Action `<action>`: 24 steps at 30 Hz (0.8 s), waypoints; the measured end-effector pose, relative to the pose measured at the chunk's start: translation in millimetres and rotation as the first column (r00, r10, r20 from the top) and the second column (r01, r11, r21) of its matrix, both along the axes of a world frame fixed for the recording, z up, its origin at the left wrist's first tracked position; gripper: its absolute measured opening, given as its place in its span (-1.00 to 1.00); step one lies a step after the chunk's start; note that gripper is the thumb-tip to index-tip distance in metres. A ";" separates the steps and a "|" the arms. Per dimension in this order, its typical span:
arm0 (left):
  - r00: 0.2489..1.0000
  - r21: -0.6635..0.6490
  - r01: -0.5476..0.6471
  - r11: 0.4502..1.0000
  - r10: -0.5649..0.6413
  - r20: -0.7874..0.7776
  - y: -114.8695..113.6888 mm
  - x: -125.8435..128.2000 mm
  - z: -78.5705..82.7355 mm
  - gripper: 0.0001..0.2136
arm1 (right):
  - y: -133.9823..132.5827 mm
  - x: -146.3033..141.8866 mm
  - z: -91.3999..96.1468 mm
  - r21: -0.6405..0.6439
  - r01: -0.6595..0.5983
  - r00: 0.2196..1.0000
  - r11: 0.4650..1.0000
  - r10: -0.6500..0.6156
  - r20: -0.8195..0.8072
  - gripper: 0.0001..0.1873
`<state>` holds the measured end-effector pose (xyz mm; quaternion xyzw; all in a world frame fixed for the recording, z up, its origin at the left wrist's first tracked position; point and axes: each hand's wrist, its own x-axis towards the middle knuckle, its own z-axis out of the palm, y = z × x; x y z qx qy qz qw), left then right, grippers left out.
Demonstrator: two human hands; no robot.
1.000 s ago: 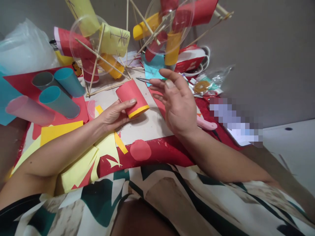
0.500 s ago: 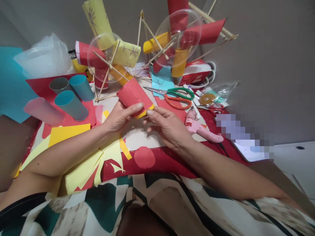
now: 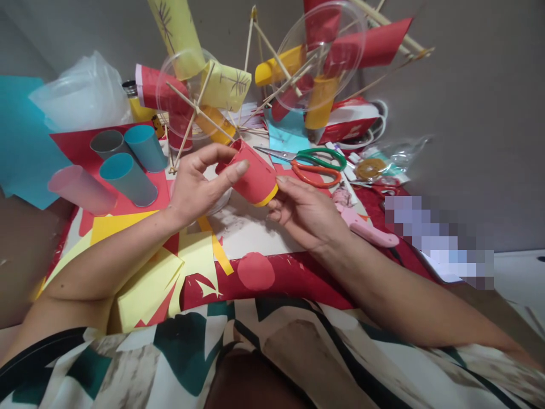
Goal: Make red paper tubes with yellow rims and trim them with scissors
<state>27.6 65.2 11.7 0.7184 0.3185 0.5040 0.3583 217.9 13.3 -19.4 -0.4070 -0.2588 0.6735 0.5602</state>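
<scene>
Between my hands is a red paper tube [image 3: 254,175] with a yellow strip round its lower end, tilted with its open end up and to the left. My left hand [image 3: 203,180] grips the upper end, thumb on the outside and fingers at the far side of the rim. The thumb and fingers of my right hand [image 3: 304,213] pinch the yellow-edged end. Just behind the tube lie scissors [image 3: 315,162] with green and orange handles. A pink glue gun [image 3: 368,228] rests beyond my right wrist. Below the hands is a red paper circle [image 3: 256,271].
Two stick-and-paper pinwheel models with clear plastic discs [image 3: 319,54] stand at the back. Several plastic cups [image 3: 128,179] stand on the left by a plastic bag [image 3: 80,94]. Yellow paper sheets [image 3: 149,284] lie under my left forearm; a blurred phone [image 3: 438,264] is at right.
My left hand has shifted to the tube's upper rim, its fingers now raised over the far side. The tube has turned a little, showing more of the yellow band. The view has shifted slightly.
</scene>
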 end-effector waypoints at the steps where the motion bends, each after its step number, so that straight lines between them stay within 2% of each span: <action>1: 1.000 -0.009 0.013 1.000 -0.013 -0.024 -2.6 1.1 -0.2 -0.71 | -0.1 0.2 0.6 0.003 -0.002 1.000 1.000 0.002 0.004 -0.65; 4: 0.996 -0.078 0.066 0.995 -0.070 -0.054 -6.1 3.5 -3.7 -0.65 | 0.3 1.6 1.5 0.037 -0.017 1.000 0.999 0.017 0.023 -0.61; 7: 0.997 -0.144 0.072 0.987 -0.076 -0.022 -6.3 3.7 -7.1 -0.62 | 0.7 2.5 1.8 0.058 -0.027 0.999 0.998 0.024 0.046 -0.56; 11: 1.000 -0.130 0.019 0.991 -0.019 0.008 -8.7 4.4 -8.4 -0.63 | -2.3 1.6 4.3 0.032 -0.026 0.997 0.999 0.023 0.077 -0.49; 14: 1.000 -0.107 0.018 0.994 -0.020 -0.019 -13.4 5.3 -6.9 -0.62 | -5.7 2.9 7.1 0.006 -0.030 0.995 1.000 0.030 0.092 -0.52; 20: 0.987 0.019 0.134 0.991 -0.132 -0.090 -17.3 1.1 6.3 -0.69 | -2.2 8.5 4.0 0.023 -0.142 0.990 0.990 0.141 0.023 -0.68; 22: 0.984 -0.009 0.116 0.993 -0.116 -0.134 -17.3 -2.5 13.9 -0.70 | -1.0 8.4 1.8 -0.010 -0.149 0.989 0.989 0.149 0.018 -0.69; 24: 0.977 -0.035 0.072 0.997 -0.078 -0.199 -18.5 -6.6 22.3 -0.65 | -0.9 8.7 0.6 -0.030 -0.086 0.996 0.996 0.087 0.026 -0.73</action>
